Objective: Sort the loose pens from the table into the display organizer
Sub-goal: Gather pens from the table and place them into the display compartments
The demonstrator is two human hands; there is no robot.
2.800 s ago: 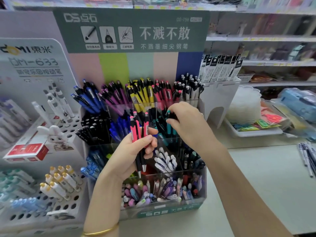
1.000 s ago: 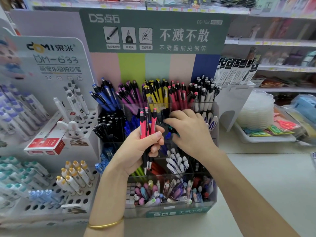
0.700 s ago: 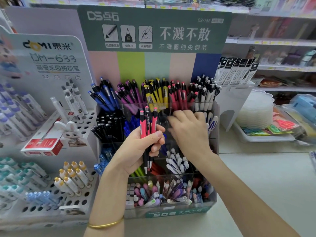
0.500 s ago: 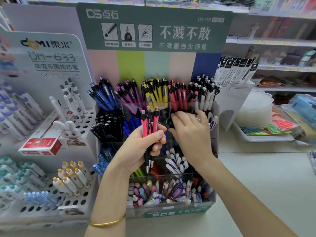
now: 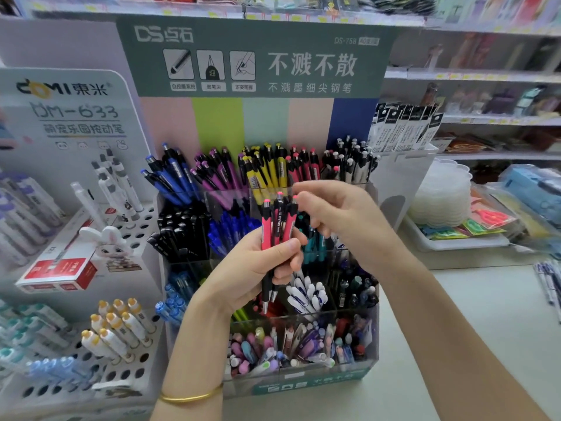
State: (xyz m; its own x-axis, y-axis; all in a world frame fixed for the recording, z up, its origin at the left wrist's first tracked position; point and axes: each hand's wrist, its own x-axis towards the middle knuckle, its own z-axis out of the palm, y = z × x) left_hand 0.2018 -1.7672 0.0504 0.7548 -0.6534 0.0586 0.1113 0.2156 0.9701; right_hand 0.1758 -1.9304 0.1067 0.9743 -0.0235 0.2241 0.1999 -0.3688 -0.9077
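Left hand [image 5: 252, 268] grips three pink pens [image 5: 277, 226] upright, tips down, in front of the display organizer [image 5: 303, 382].
Right hand [image 5: 343, 220] has fingers curled at the pens' tops, can't tell if pinching. Loose pens [image 5: 549, 284] lie on table [image 5: 455, 329], far right.

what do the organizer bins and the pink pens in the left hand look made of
Organizer bins: clear glossy plastic, probably acrylic; pens show through the walls. Pink pens: matte, likely plastic barrels with black clips, gripped by the left hand.
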